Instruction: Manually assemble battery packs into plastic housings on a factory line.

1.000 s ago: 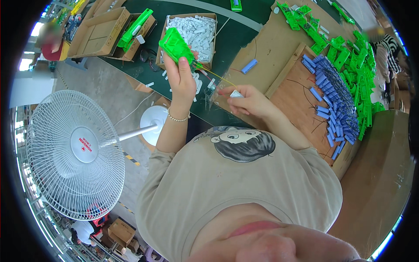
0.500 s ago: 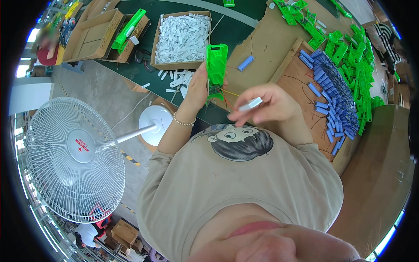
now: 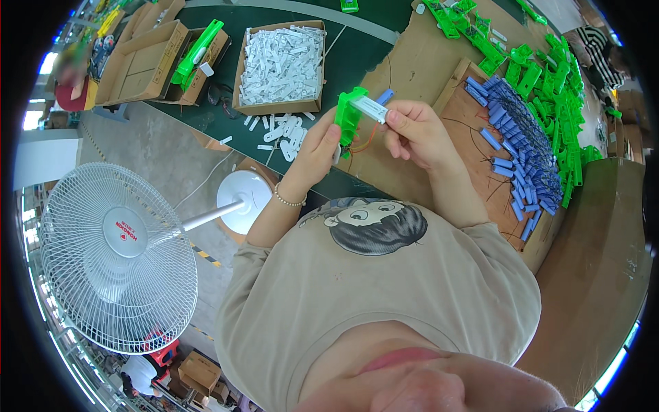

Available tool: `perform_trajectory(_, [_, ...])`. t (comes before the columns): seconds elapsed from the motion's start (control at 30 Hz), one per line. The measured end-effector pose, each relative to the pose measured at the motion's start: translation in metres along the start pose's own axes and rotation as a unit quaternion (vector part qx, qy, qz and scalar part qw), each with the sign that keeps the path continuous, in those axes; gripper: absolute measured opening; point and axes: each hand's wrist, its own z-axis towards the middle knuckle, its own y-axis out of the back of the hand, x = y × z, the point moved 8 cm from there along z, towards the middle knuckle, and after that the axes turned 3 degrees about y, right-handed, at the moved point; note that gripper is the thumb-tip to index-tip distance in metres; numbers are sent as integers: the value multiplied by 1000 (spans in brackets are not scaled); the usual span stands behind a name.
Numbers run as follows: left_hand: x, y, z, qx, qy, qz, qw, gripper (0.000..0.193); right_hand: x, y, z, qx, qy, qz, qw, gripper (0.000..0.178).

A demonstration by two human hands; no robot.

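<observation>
My left hand (image 3: 321,150) is closed round a bright green plastic housing (image 3: 348,118), held upright over the table's front edge. A thin white plastic strip (image 3: 369,108) is pinched between the thumb and fingers of my right hand (image 3: 420,134). Its far end meets the upper side of the housing; whether it sits in a slot I cannot tell. Thin orange and red wires (image 3: 368,141) come out of the housing's lower part, between my hands. Just behind the strip, a blue cylindrical battery (image 3: 386,97) lies on the cardboard sheet (image 3: 419,75), partly covered.
An open box (image 3: 283,106) of white strips stands back left, with loose strips (image 3: 292,134) before it. At right, blue wired batteries (image 3: 515,130) fill a wooden tray (image 3: 473,158) beside heaped green housings (image 3: 566,117). A white fan (image 3: 117,257) stands left; a large carton (image 3: 597,240) is near right.
My left hand has turned and tilted the green housing. My right hand has moved up and away from my body, bringing the white strip against the housing.
</observation>
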Motion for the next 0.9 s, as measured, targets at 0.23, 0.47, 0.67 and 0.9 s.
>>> perform_trajectory(0.23, [8,-25,-4,39,17,-111,993,45,-10,-3,1,-39,-36,-54,997,21])
perform_trajectory(0.47, [14,-29,-5,23,95,-138,986,46,28,3,-3,-160,169,-435,870,37])
perform_trajectory(0.67, [-13,-15,-7,-109,-46,-105,987,51,13,4,1,-80,97,-334,934,39])
perform_trajectory(0.9, [-65,-6,-26,-101,-363,422,825,27,-12,3,3,5,13,-105,994,41])
